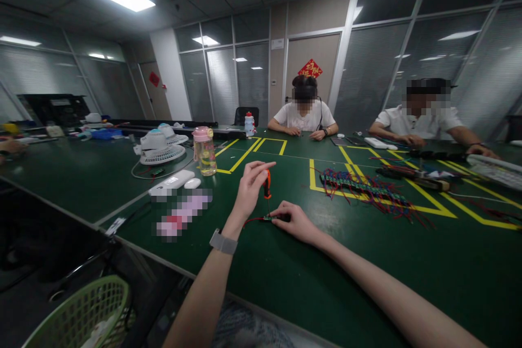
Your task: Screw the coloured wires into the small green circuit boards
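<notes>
My left hand [249, 187] is closed around the handle of an orange and black screwdriver [267, 185], held upright. Its thin shaft points down at a small green circuit board [267, 218] on the table. My right hand [291, 220] pinches the board's right end between thumb and fingers and rests on the tabletop. Red and dark wires [253, 220] run out from the board's left side. Whether the screwdriver's tip sits in a screw is too small to tell.
A row of circuit boards with red and blue wires [361, 187] lies to the right on the green table [261, 283]. A pink-lidded bottle [205, 152], white power strip [173, 182] and fans [159, 149] stand left. Two people [304, 114] sit opposite. A green basket [87, 310] is below left.
</notes>
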### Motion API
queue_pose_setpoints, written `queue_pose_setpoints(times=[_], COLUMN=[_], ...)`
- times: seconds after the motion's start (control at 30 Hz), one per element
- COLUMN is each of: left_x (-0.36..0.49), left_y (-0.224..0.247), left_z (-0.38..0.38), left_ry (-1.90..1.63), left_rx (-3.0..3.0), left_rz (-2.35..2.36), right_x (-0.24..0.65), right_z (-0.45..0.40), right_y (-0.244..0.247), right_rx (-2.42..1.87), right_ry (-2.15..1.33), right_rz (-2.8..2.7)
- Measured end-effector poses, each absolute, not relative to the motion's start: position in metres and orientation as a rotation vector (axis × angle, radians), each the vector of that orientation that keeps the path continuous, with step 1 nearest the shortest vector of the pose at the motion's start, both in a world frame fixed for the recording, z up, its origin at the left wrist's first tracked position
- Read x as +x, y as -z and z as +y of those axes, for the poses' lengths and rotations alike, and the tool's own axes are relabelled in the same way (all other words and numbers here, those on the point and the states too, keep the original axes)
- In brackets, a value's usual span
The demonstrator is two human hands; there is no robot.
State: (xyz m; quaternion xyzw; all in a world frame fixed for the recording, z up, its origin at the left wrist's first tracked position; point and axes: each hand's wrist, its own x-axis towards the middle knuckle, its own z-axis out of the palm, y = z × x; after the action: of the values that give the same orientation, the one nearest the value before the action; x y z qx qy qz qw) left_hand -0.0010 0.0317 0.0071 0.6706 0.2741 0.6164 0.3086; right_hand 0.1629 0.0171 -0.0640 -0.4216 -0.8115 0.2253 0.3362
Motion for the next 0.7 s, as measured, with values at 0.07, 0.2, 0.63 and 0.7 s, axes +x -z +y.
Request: queue_pose_setpoints(times=[0.07, 0.2, 0.63, 0.7], left_x=[-0.0001, 0.0, -0.0012, -0.0018], left_y=[-0.0065, -0.0056, -0.0075, -0.0079], left_z=[0.0327, 0.0328, 0.0304, 0.0305], left_ry=[-1.546, -1.541, -1.65, -1.656], left_rx=[1.67, 1.601, 1.738, 1.751], left_rz=[0.595, 0.633, 0.764, 0.739], right_x=[0.1629, 0.163, 0.1628, 0.1624], right_z=[0.0165, 0.016, 0.0171, 0.0166], right_y=[0.0635, 0.0633, 0.0644, 0.0638], right_rx=[-1.098, -1.104, -1.098, -1.103], right_ry=[-0.595, -0.591, -0.577, -0.571], right_rz=[-2.118, -2.122, -2.127, -2.127])
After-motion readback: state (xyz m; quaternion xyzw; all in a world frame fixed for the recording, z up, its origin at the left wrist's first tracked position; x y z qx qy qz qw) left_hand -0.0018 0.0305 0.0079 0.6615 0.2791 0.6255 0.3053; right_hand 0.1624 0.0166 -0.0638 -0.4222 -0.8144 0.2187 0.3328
